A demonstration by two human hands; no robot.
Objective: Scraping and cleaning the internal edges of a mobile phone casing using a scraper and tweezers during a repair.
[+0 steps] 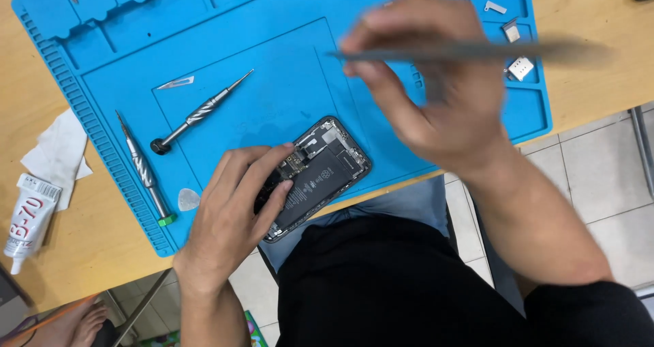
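Fingers of left hand clamp glossy opened phone; right hand pinches slim blurred metal tool.

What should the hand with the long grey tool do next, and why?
Probably bring the grey tool down to the opened phone. The right hand holds it high above the blue mat, while the left hand steadies the phone.

Matt blue rubbery mat, pale wood table
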